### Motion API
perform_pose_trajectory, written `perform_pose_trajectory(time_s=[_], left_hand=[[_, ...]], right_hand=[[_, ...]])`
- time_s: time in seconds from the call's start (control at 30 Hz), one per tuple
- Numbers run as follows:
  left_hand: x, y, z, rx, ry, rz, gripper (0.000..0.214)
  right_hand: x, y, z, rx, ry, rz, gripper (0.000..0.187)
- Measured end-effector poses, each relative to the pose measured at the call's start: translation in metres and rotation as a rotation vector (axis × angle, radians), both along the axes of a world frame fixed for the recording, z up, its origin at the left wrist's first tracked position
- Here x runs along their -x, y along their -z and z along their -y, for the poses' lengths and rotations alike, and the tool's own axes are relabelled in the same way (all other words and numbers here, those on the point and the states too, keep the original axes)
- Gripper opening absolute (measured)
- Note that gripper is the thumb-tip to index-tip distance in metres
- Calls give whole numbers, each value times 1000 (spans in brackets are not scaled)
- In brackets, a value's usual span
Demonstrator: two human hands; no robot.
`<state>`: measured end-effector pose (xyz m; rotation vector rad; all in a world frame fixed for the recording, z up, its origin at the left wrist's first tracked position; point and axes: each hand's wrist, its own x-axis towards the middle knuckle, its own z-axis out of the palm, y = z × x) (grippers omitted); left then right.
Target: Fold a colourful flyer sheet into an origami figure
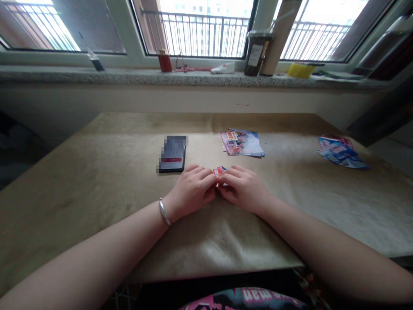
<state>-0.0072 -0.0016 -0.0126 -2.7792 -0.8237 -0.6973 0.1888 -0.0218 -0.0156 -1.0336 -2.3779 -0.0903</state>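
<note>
Between the left hand (193,187) and right hand (244,187) sits a small red-printed piece (219,171), pinched by both at the desk (109,172).

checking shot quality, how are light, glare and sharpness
All in the head view: windows wash out; pale sheen on the tabletop; wide-angle stretching toward the corners; phone blocky along its left edge; print on the small red piece between left hand and right hand unclear.

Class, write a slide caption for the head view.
Left hand and right hand hold a printed item near a phone and colourful sheets on a table.
</note>
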Motion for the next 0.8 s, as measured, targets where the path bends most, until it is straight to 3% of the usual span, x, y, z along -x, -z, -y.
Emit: perform_pose_trajectory(time_s=[0.8], left_hand=[[10,3,-11,96,-80,-20,4]], right_hand=[[-30,-2,-9,125,-40,-107,6]])
